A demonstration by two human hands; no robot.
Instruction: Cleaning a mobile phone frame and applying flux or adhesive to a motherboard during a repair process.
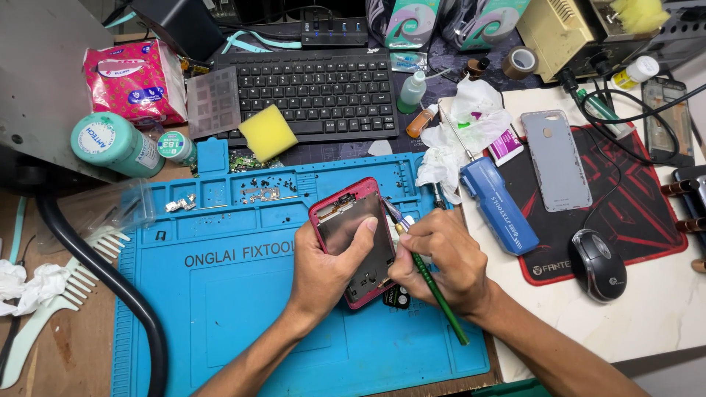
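My left hand grips the opened red-framed phone, its long axis running eleven to five. At three o'clock, touching its edge, my right hand pinches a thin green-handled brush.

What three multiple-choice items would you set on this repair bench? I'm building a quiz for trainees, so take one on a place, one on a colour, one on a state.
1. Where does the yellow sponge lie?
A. on the keyboard's lower left corner
B. on the mouse pad
C. under the comb

2. What colour is the frame of the opened phone?
A. black
B. red
C. white

3. What is the right hand doing?
A. resting flat on the mat
B. gripping the mouse
C. holding a green-handled brush against the phone

Answers: 1 A, the sponge overlaps the keyboard edge above the blue mat. 2 B, a red rim shows around the open back, which the left hand steadies. 3 C, the fingers pinch the green-handled brush, its tip at the phone's right edge.
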